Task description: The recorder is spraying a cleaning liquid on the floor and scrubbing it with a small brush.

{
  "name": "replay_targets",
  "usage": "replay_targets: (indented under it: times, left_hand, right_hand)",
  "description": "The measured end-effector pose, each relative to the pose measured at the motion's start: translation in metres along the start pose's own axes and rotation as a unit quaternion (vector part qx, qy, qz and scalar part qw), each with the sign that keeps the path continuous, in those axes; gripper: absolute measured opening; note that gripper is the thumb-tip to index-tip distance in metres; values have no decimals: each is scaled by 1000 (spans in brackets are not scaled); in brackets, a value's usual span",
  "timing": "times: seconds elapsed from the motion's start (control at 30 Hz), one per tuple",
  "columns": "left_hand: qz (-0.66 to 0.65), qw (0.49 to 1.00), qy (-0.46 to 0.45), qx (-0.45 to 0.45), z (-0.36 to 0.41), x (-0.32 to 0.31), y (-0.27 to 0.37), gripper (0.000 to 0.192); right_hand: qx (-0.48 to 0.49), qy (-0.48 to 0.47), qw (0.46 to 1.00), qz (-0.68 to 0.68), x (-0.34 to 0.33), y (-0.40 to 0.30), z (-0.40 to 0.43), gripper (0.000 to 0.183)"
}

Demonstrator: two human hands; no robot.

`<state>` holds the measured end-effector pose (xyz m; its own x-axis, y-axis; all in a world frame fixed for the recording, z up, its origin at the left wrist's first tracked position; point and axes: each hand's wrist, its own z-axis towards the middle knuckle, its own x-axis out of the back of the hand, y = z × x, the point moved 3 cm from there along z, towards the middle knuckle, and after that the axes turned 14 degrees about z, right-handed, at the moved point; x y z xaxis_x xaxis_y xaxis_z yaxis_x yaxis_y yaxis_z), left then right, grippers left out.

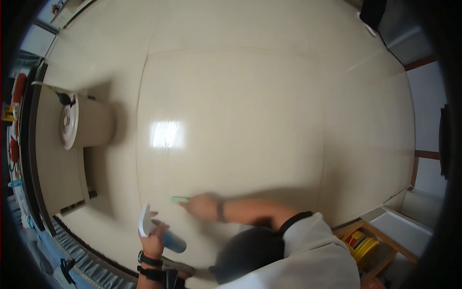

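Note:
At the lower left, my left hand (154, 240) is closed around a spray bottle (174, 241) with a white trigger head and a blue body, tilted over the floor. My right hand (204, 206), slightly blurred, reaches left across the picture and grips a pale green object (179, 199), perhaps a sponge or a cloth, low against or just over the floor; contact cannot be told. The cream floor (231, 126) has thin seams and a bright reflection.
A lidded pinkish bin (95, 123) stands by a cabinet (57, 159) at the left. At the lower right, a yellow bucket (364, 249) sits inside a wooden frame (391, 242). Another person's foot (367, 25) shows at the upper right.

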<state>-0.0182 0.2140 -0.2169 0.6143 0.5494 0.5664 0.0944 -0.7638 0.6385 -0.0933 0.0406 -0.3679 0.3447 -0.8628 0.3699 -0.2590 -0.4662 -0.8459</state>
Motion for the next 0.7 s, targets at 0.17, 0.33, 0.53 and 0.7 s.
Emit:
replay_targets:
  times: [0.17, 0.33, 0.53, 0.7]
  left_hand:
    - [-107, 994, 20, 4, 9, -8, -16, 51]
    - [-31, 999, 41, 13, 10, -6, -74, 31]
    - [-63, 994, 76, 51, -20, -4, -94, 37]
    - [-94, 991, 73, 53, -42, 1, -90, 44]
  right_hand:
    - [34, 73, 990, -117, 26, 33, -20, 42]
    - [-99, 176, 967, -154, 92, 44, 10, 65]
    - [-38, 83, 975, -203, 30, 10, 55, 63]
    - [13, 75, 959, -274, 36, -4, 108, 65]
